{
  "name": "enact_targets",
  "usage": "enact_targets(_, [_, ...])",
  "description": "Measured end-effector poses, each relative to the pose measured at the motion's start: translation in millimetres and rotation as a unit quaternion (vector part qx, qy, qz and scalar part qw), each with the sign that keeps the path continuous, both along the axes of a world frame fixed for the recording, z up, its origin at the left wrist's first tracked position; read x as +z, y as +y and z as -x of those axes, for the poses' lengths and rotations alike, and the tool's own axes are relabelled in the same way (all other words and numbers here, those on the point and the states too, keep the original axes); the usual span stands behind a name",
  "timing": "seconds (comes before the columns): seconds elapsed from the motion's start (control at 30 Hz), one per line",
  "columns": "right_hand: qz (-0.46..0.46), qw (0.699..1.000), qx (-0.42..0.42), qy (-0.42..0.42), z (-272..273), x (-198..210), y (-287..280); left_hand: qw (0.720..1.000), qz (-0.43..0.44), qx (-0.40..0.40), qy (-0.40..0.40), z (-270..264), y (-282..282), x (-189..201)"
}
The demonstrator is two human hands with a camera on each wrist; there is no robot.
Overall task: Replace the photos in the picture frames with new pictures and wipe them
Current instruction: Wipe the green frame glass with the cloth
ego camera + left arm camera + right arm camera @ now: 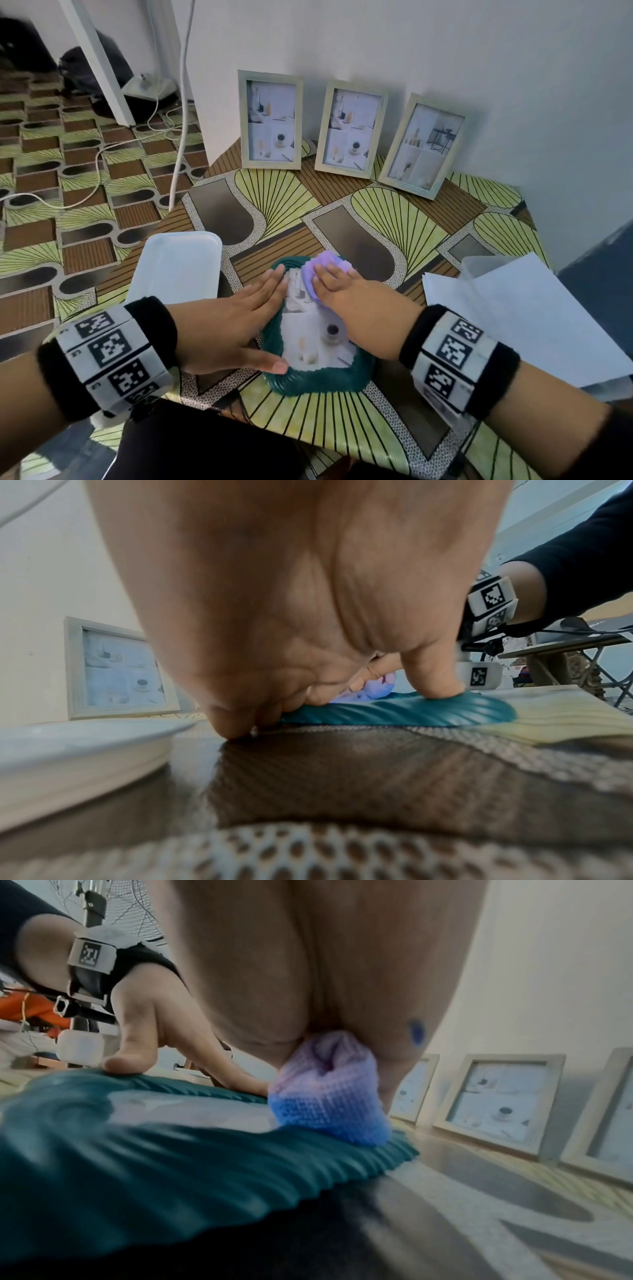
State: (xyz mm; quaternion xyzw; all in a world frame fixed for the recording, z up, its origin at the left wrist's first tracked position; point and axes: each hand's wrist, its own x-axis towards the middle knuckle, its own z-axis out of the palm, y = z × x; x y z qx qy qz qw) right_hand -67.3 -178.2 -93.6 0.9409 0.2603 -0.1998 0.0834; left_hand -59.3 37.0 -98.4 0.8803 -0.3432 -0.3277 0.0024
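A teal ribbed picture frame (pixel 284 380) (pixel 394 712) (pixel 171 1164) lies flat near the table's front edge, with a photo showing in it. My left hand (pixel 253 315) (pixel 291 615) presses its left rim; the fingers are straight and the thumb sits on the lower left corner. My right hand (pixel 346 294) (pixel 308 974) lies flat on a bunched purple-blue cloth (pixel 317 270) (pixel 329 1110), pressing it onto the frame's upper right part. Three pale wooden frames (pixel 270 120) (pixel 351 128) (pixel 421 145) with photos lean on the wall behind.
A white tray (pixel 178 263) (pixel 68 745) sits just left of the teal frame. White paper sheets (pixel 534 318) and a clear container (pixel 479 267) lie at the right. Cables (pixel 102 154) run over the patterned floor beyond the table's left edge.
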Motion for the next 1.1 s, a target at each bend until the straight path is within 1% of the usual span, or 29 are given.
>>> enact_targets(0.17, [-0.078, 0.996, 0.014, 0.029, -1, -4, 20, 1.0, -0.005, -0.01, -0.013, -1, 0, -1])
enact_targets(0.33, [-0.081, 0.996, 0.035, 0.031, 14, -9, 26, 0.999, -0.006, -0.015, -0.028, 1, 2, -2])
enact_targets(0.47, [-0.12, 0.987, 0.063, 0.085, 37, -9, 18, 0.999, -0.009, -0.01, -0.029, 3, 0, -1])
enact_targets(0.6, [-0.11, 0.982, 0.107, 0.109, 61, -6, 1, 1.0, -0.006, 0.0, -0.019, 4, -1, 1])
enact_targets(0.7, [-0.115, 0.987, 0.069, 0.083, 75, 2, -17, 1.0, 0.004, 0.011, -0.002, 4, -1, 3])
enact_targets(0.77, [-0.099, 0.992, 0.04, 0.063, 78, 7, -25, 1.0, 0.011, 0.013, 0.006, 4, -1, 3])
enact_targets(0.93, [-0.033, 0.999, 0.021, 0.035, 65, 11, -23, 1.0, 0.015, 0.014, 0.011, 2, -1, 2])
enact_targets(1.1, [0.013, 1.0, 0.005, 0.024, 35, 8, -21, 1.0, 0.02, 0.017, 0.016, 2, 0, 1])
